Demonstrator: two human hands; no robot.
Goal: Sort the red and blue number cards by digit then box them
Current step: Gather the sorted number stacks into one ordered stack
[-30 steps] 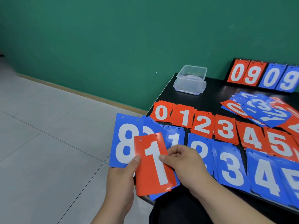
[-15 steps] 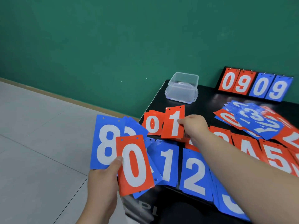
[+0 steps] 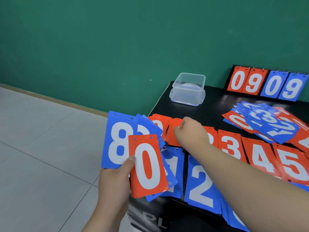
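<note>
Nearest, the left hand (image 3: 115, 183) grips a fanned held stack (image 3: 158, 191) off the table's near-left corner. Its thumb is pressed on the red 0 (image 3: 147, 164) on top, and a blue 8 (image 3: 118, 141) is spread behind. Just past it on the black table (image 3: 214, 101) lies the blue row (image 3: 200, 185), with a 1 and a 2 readable. Farther on is the red row (image 3: 260, 158), running 0 to 5 from left to right. The right hand (image 3: 189, 133) is down on the red 1 pile (image 3: 173, 138) with its fingers curled; blur hides whether it pinches the card or only presses it. The step looks like seating a card there: square its edges to those beneath and lift straight off, since these thin, glossy, hole-punched cards would likely slide. The red 0 probably belongs one pile to the left. At the far right lies an unsorted heap (image 3: 264, 124). Beyond it the clear box (image 3: 188, 89) stands by the far-left edge, with a flip scoreboard (image 3: 267, 84) to its right.
</note>
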